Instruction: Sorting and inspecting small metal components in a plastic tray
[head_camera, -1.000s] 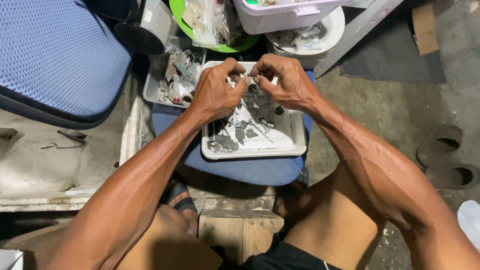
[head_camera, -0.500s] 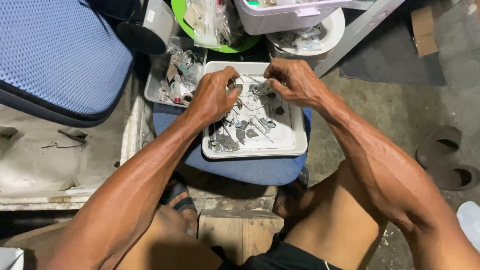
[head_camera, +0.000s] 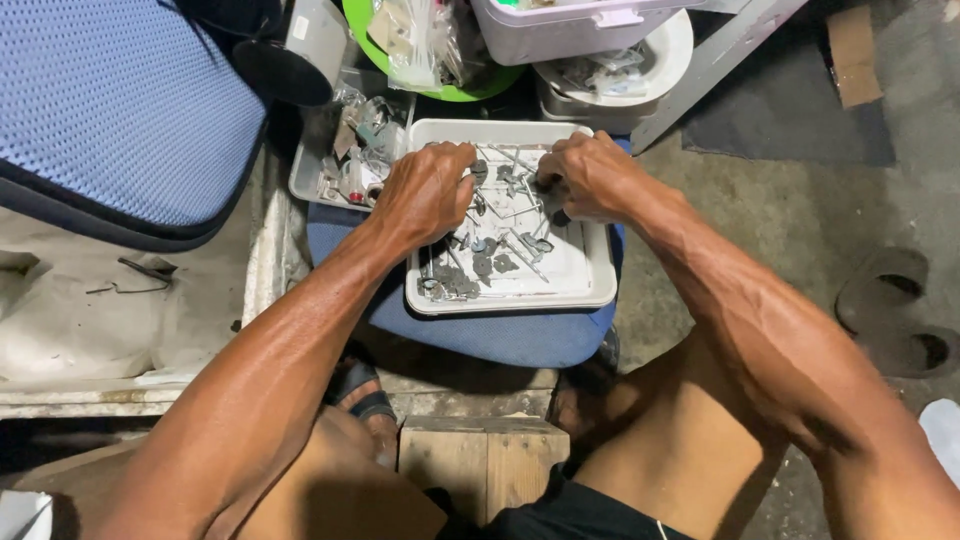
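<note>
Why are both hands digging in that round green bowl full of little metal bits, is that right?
Not quite. In the head view, both the left hand and the right hand are over a square white tray, not a round green bowl. The little metal bits lie in that tray.

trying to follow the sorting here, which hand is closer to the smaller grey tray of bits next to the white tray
Left. The left hand is over the white tray's left edge, right beside the grey tray. The right hand is over the white tray's far right part.
</note>
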